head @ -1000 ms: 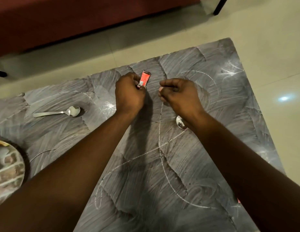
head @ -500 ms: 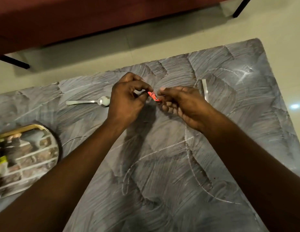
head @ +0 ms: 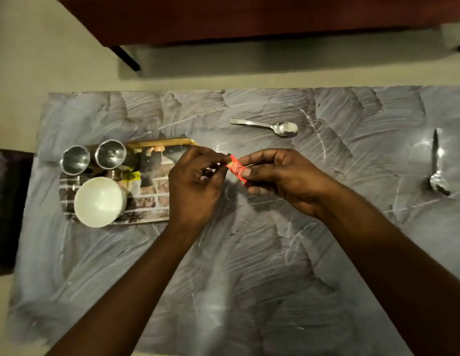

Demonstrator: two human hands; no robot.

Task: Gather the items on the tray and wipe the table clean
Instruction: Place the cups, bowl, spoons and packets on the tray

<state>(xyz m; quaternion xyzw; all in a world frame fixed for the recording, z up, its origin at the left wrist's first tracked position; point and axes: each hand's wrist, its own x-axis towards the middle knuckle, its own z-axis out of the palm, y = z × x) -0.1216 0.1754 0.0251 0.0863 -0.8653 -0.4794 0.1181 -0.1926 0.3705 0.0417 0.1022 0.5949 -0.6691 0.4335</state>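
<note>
Two hands (head: 195, 185) (head: 284, 181), red sachet (head: 237, 170) between.

Now right hand (head: 282, 181) joined left hand (head: 195, 186) on red sachet (head: 237, 170); both pinch it.

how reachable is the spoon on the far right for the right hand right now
Probably yes, once freed: the right hand pinches the red sachet together with the left hand. Nothing stands on the table between it and the spoon, which lies off to its right.
</note>
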